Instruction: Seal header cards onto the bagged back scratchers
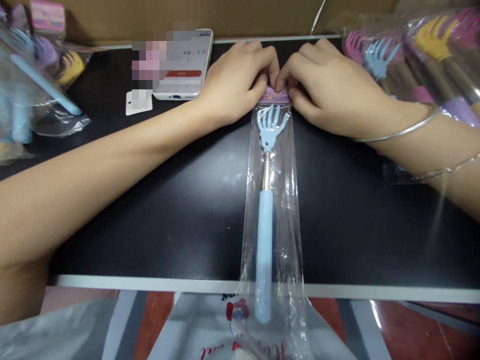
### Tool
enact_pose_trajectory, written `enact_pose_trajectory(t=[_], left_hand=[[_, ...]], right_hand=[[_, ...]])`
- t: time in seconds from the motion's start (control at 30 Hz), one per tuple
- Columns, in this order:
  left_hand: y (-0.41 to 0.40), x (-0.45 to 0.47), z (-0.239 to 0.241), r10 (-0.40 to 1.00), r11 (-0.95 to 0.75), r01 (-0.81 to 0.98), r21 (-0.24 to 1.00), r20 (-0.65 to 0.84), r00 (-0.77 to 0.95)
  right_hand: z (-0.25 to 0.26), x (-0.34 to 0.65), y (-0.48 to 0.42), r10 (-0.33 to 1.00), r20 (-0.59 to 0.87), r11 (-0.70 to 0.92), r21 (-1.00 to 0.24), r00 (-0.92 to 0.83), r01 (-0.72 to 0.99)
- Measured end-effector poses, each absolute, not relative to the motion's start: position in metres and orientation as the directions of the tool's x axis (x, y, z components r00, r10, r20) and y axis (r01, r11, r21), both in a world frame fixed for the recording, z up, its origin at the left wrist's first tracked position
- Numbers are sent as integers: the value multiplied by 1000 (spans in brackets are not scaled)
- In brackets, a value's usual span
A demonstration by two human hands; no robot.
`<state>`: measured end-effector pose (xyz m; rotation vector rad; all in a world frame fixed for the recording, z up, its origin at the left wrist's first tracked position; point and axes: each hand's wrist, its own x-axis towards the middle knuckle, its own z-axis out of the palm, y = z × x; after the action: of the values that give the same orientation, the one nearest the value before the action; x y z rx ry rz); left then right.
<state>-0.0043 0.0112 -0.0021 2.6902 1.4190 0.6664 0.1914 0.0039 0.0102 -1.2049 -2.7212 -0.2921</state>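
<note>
A light blue back scratcher (264,225) lies in a long clear plastic bag (287,200), its claw end away from me and its handle reaching past the table's front edge. The bag's top carries a purple-pink header card (276,95). My left hand (238,82) is closed with thumb and bent fingers at the card's left side. On the card's right side, my right hand (326,87) is closed in the same way, a silver bangle on its wrist. The fingers of both hands nearly meet over the card and partly hide its top.
A phone (183,70) showing a timer and a white tag (138,103) lie left of my left hand. Bagged back scratchers are heaped at the left (45,82) and right (435,40). The black table (180,200) has a pale front edge.
</note>
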Motion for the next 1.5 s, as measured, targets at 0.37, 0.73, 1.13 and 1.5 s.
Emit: enact_pose_trajectory(t=[0.37,0.73,1.13,1.5], left_hand=[[10,-5,-4,790,-588,765,264,390,472],[11,-5,-3,799,-582,764,278,367,476],[9,-5,-2,788,-590,774,232,376,488],[27,-8,-13,752,-623,762,175,401,523]], right_hand=[[6,194,8,688,260,677,104,-677,728],[6,194,8,691,260,678,90,-674,730],[8,193,6,703,239,669,98,-670,737],[5,194,12,679,244,681,144,-693,718]])
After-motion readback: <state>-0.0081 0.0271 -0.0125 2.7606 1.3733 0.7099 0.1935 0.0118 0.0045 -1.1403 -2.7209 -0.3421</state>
